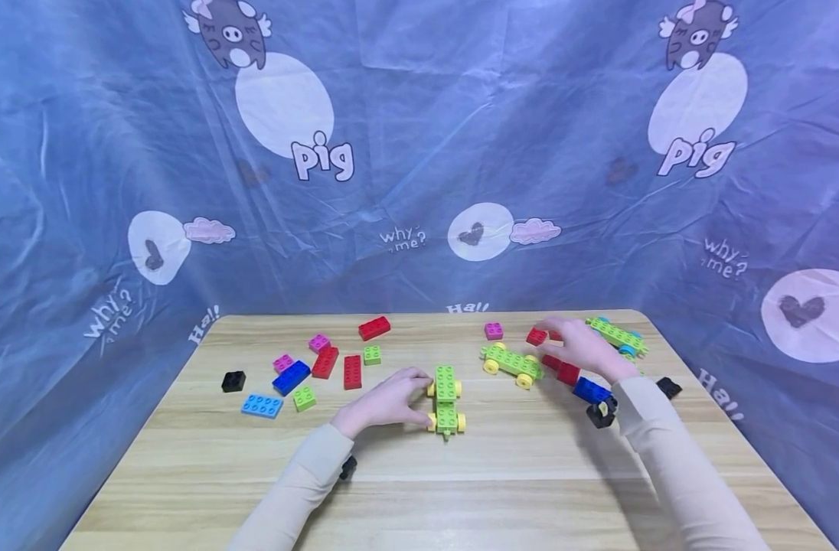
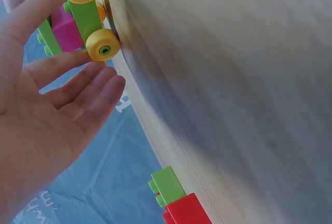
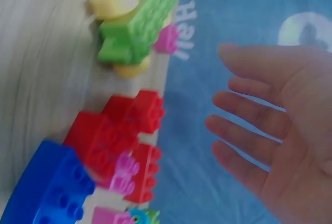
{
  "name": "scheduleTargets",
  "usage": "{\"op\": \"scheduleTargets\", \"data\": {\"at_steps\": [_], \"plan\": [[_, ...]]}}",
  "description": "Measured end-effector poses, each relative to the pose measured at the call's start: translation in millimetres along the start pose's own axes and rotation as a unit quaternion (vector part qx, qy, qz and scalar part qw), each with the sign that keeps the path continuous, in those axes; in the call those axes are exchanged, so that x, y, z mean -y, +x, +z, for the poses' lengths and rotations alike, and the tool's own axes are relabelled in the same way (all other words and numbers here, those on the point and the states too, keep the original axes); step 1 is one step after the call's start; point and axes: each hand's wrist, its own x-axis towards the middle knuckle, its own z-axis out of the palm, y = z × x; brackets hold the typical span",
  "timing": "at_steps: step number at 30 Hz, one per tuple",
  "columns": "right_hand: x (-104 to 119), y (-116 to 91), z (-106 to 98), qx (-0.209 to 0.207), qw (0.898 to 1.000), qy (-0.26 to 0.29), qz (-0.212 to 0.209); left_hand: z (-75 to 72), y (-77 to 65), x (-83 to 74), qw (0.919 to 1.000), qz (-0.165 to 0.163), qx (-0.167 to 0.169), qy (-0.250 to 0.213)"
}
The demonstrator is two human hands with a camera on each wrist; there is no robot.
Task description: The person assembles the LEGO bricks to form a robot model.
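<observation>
- Head view: blue cloth (image 1: 419,145) behind the middle toy car (image 1: 445,417)
- Wooden table (image 1: 516,490) beneath that car
- Left hand (image 1: 386,402) just left of the car, fingers relaxed, touching its yellow wheels (image 2: 111,46)
- Right hand (image 1: 586,348) right of the car, fingers loosely apart, near red bricks (image 1: 567,373)
- That car, green, between the hands
- Second toy car (image 1: 509,361) right of it
- Blue brick (image 1: 292,378) left of it

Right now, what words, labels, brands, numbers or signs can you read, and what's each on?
"pig", twice, on the blue cloth
"why me?", three times, same cloth
"Ha!!", three times, same cloth
Wrist-view lettering is partly blurred or cut off.
Nothing readable on the bricks.
</observation>
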Motion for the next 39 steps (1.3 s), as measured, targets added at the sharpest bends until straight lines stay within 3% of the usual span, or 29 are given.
{"op": "scheduleTargets", "data": {"at_steps": [5,11,18,29,33,39], "plan": [[-15,0,5,0.015,0.999,0.011,0.029,-0.4,0.7,-0.2,1.0,0.002,0.002,0.005],[-26,0,12,0.017,1.0,-0.016,0.016,-0.1,1.3,0.5,1.0,0.003,0.001,0.001],[-29,2,16,0.046,0.998,-0.016,0.026,-1.0,0.4,-1.0,1.0,0.003,0.001,-0.002],[-32,6,24,0.051,0.998,-0.038,0.017,2.5,0.3,0.7,0.9997,0.022,-0.012,0.006],[-33,8,27,0.047,0.998,-0.041,0.007,1.7,0.0,0.1,0.9999,0.01,-0.004,0.001],[-33,9,26,0.062,0.997,-0.035,0.026,1.7,0.3,0.4,1.0,0.001,0.003,0.002]]}}
